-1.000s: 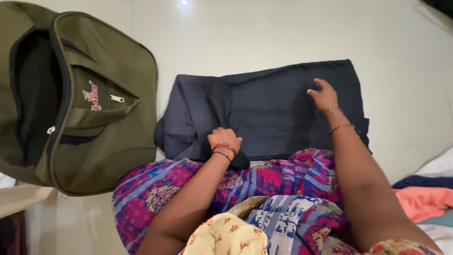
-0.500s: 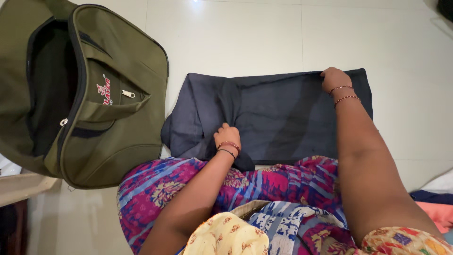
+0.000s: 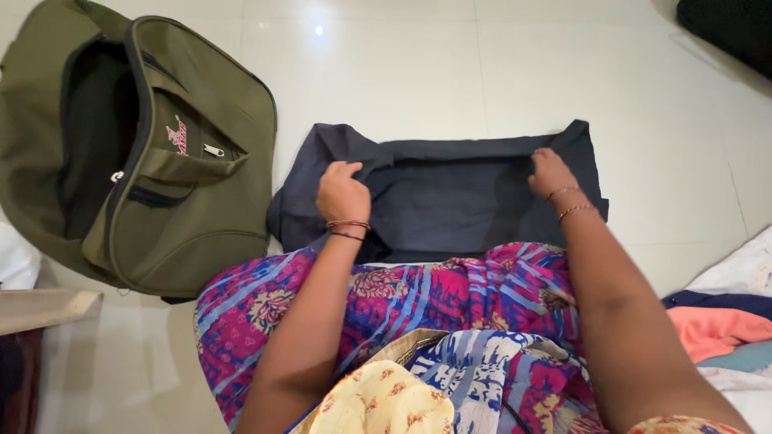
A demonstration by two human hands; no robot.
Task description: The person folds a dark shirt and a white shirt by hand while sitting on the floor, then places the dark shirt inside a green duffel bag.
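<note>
L hand (image 3: 342, 191) & R hand (image 3: 549, 172) both pinching dark garment (image 3: 450, 201) far edge (fingers curled shut).

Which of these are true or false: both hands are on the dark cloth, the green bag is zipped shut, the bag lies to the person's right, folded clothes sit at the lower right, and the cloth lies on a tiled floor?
1. Both hands are on the dark cloth. True: the left hand and the right hand each grip it.
2. The green bag is zipped shut. False: its top gapes open, showing a dark inside.
3. The bag lies to the person's right. False: it lies to the left of the cloth.
4. Folded clothes sit at the lower right. True: dark, pink and pale pieces are stacked there.
5. The cloth lies on a tiled floor. True.
</note>
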